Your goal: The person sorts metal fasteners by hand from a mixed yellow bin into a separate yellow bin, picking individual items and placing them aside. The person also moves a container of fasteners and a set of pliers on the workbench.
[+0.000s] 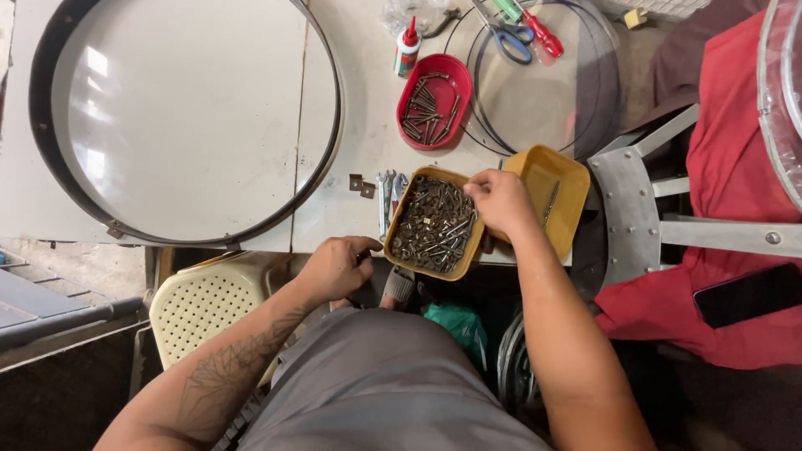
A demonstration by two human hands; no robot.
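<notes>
My right hand (499, 199) reaches into the far right corner of a yellow tray (403, 206) full of mixed screws and bolts (433, 225); its fingertips are pinched among them, and whether they grip one I cannot tell. My left hand (337, 266) rests at the table's near edge, just left of that tray, its fingers curled around something small and dark. A second yellow tray (565, 185) lies to the right, holding one long bolt (551, 201). A red oval tray (460, 77) with several long bolts sits farther back.
A large black metal hoop (332, 149) lies on the left of the table. Spanners (386, 194) and small brown plates (362, 185) sit by the tray. Farther back lie a glue bottle (407, 48), scissors (511, 38), screwdrivers (541, 33) and a thin hoop (476, 92). A cream perforated chair (200, 305) stands below; red cloth (727, 184) and a phone (748, 294) are right.
</notes>
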